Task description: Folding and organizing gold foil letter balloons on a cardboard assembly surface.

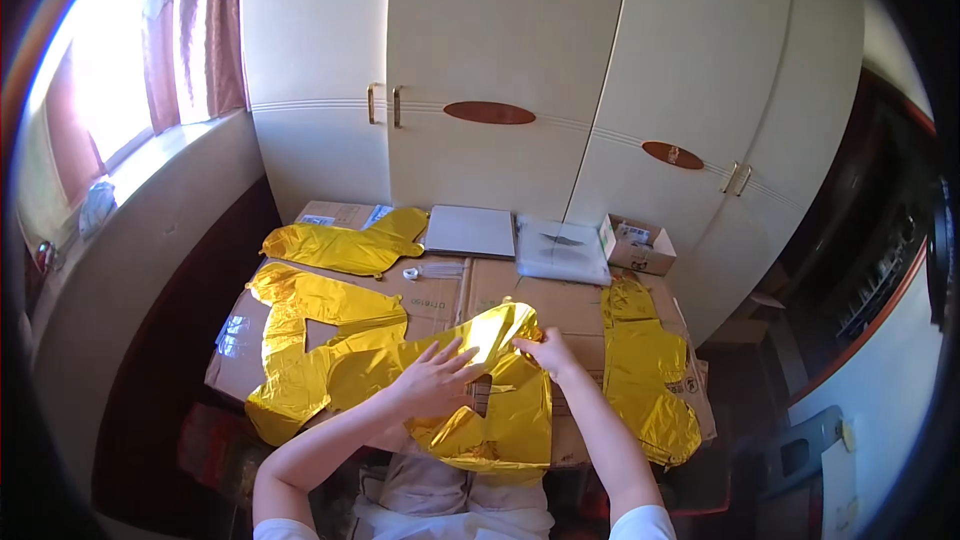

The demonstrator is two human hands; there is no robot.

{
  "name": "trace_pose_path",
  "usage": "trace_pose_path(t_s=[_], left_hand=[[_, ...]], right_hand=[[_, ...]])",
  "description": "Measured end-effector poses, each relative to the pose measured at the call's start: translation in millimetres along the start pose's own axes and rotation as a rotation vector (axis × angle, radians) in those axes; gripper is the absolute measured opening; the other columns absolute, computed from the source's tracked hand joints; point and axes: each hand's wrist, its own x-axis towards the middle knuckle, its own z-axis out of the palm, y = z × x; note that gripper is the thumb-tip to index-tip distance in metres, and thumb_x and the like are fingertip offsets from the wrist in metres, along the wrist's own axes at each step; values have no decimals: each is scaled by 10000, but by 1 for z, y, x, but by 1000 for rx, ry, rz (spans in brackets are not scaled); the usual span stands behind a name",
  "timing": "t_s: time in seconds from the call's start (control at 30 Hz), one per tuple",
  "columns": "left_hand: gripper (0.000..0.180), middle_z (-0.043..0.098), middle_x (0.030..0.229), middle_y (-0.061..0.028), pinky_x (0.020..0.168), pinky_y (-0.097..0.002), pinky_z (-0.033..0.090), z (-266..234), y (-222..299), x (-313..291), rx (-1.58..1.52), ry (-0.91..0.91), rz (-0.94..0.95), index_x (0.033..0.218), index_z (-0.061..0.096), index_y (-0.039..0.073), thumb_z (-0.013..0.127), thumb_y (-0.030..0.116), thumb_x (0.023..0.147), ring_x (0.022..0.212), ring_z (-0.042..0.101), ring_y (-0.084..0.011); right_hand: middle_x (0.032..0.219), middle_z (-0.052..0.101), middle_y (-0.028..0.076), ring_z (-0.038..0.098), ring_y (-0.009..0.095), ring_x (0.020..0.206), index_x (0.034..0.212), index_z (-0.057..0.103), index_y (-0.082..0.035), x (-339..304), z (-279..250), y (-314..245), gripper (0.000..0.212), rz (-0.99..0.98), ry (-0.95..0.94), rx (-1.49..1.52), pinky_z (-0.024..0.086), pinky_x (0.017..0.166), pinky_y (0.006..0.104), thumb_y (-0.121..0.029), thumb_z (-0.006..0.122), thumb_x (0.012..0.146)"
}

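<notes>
Flat, uninflated gold foil balloons lie over a cardboard-covered table. Near the table's front edge is the foil balloon [515,410] under both my hands, its upper part shining brightly. Across its surface rests my left hand [435,380], fingers stretched and spread. At the crumpled upper right edge, my right hand [548,352] pinches the foil between thumb and fingers. Another angular foil balloon [285,350] lies to the left, and the overlap hides where it ends. A third foil balloon [350,243] is at the back left, and one more foil balloon [645,360] lies on the right.
A closed grey laptop [470,230] and a plastic-wrapped flat package [562,252] lie along the back, beside a small open box [640,245]. Behind stands a white wardrobe [500,30]. A grey plastic stool [800,455] stands at the right, and a curtained window [120,50] is at left.
</notes>
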Motion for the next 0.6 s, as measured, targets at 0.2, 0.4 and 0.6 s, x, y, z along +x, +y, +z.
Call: trace_pose_path(t_s=[0.2,0.4,0.6], left_hand=[[697,295,1554,-78,1114,-639,171,35,-23,10,-1,-158,-135,1509,281,292,423,630,916,1430,234,-391],[813,256,1560,-149,1082,-709,100,51,-3,28,-73,-106,-436,1519,256,215,423,687,878,1431,159,-465],[876,223,1567,-170,1066,-736,60,56,7,40,-108,-117,-443,1521,242,178,463,696,850,1438,111,-474]], right_hand=[[1150,621,195,603,286,1043,1213,556,28,18,-4,-28,530,-389,294,-417,481,894,385,-246,759,807],[1319,518,193,485,351,1216,1279,529,-27,-42,8,-19,545,-599,135,-1018,373,1041,447,-347,664,858],[1402,470,170,437,350,1294,1322,517,-60,-69,-11,23,524,-588,113,-1036,352,1072,452,-339,628,893]])
